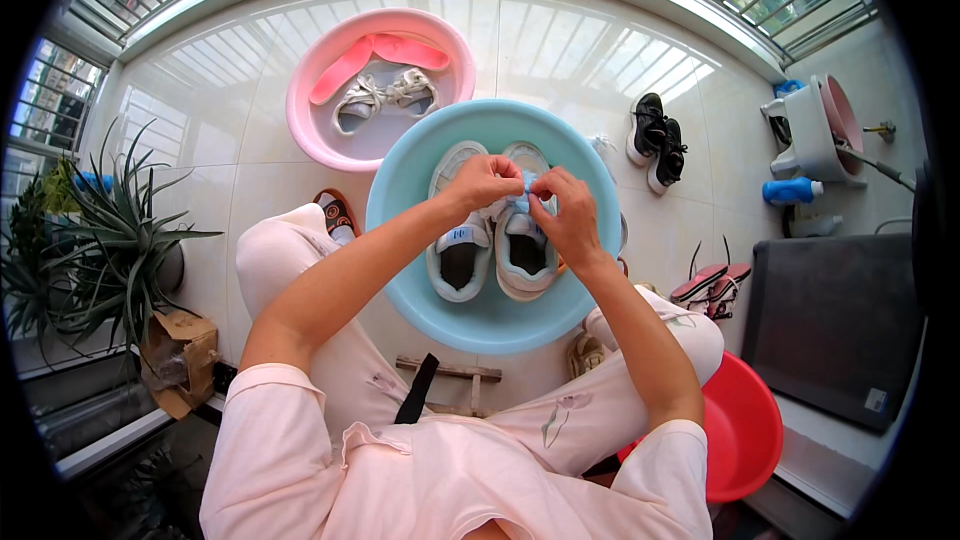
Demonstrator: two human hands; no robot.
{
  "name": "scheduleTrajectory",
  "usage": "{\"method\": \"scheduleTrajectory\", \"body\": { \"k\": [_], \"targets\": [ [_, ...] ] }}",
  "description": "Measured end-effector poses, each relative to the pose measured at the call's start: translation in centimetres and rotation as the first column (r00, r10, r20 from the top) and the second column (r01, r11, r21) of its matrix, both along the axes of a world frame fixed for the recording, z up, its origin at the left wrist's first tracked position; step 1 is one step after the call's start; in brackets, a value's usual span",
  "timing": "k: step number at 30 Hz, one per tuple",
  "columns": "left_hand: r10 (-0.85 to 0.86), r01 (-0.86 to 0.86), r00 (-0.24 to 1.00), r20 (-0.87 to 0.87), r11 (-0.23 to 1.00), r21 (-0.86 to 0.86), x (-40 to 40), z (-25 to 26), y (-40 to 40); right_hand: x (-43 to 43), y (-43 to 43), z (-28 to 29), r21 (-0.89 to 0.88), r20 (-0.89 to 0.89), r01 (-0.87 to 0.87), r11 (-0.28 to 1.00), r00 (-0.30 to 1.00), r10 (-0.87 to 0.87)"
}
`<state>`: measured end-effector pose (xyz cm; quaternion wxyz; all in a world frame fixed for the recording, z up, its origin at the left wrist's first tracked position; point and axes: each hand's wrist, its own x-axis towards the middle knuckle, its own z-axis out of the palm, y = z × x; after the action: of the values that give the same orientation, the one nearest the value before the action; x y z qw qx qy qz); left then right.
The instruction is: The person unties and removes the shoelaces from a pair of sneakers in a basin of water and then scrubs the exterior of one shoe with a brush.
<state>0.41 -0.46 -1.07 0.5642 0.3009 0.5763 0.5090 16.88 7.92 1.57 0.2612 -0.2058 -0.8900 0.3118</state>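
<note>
A pair of white and light-blue sneakers lies in a light-blue plastic basin (405, 300) between my knees, heels towards me. Over the right sneaker (525, 277) my left hand (484, 184) and my right hand (566, 214) meet, fingertips pinched on its light-blue shoelace (528, 184) near the tongue. The left sneaker (459, 262) rests beside it, its dark insole showing; my left hand and wrist cover part of its front.
Behind on the left, a pink basin (296, 120) holds white shoes and pink insoles (409, 51). Black sneakers (656, 139) and pink shoes (709, 289) stand right. A red bucket (742, 427) is beside my right leg, spiky potted plants (131, 232) at left, a wooden stool (450, 371) below.
</note>
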Motion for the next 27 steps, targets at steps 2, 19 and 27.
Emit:
{"method": "scheduleTrajectory", "body": {
  "k": [2, 19, 27],
  "targets": [
    [-0.014, 0.015, 0.999, -0.049, 1.0, 0.018, 0.0, 0.0, 0.0, 0.1, 0.1, -0.3, -0.031, 0.012, 0.01, 0.999, 1.0, -0.01],
    [0.006, 0.01, 0.976, -0.218, 0.997, 0.074, 0.0, -1.0, 0.1, 0.0, -0.1, -0.2, -0.018, -0.023, 0.003, 1.0, 1.0, -0.004],
    [-0.02, 0.019, 0.999, -0.033, 1.0, -0.008, -0.3, -0.1, -0.2, -0.1, 0.2, 0.4, -0.156, -0.066, 0.001, 0.988, 0.998, -0.012]
  ]
}}
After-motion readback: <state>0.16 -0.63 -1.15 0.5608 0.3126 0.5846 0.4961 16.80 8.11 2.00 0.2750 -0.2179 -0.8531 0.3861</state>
